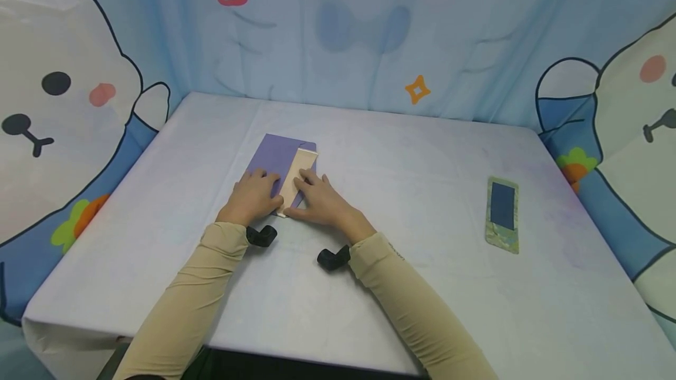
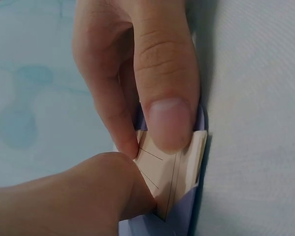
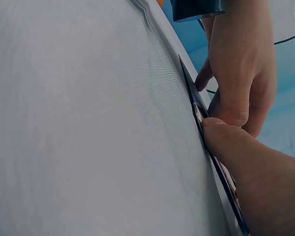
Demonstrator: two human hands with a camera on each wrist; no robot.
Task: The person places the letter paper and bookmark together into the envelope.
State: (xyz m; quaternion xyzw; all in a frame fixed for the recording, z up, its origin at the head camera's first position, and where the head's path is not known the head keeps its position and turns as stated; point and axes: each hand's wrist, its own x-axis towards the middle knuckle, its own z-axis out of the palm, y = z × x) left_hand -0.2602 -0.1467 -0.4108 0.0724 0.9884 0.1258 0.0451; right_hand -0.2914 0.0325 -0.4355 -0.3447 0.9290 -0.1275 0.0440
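On the white table, left of its middle, lies a purple sheet, where the left hand and right hand press from above, fingers relaxed, clasping nothing. Well apart, at right, lies a green card. A cream strip rests on the sheet, under both hands' fingertips.

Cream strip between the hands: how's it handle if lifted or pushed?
The cream strip looks thin and papery, so it's probably light. Its layered edge in the left wrist view suggests some stiffness, though it may still bend. Lying flat against the purple paper, it seems unlikely to roll or tip.
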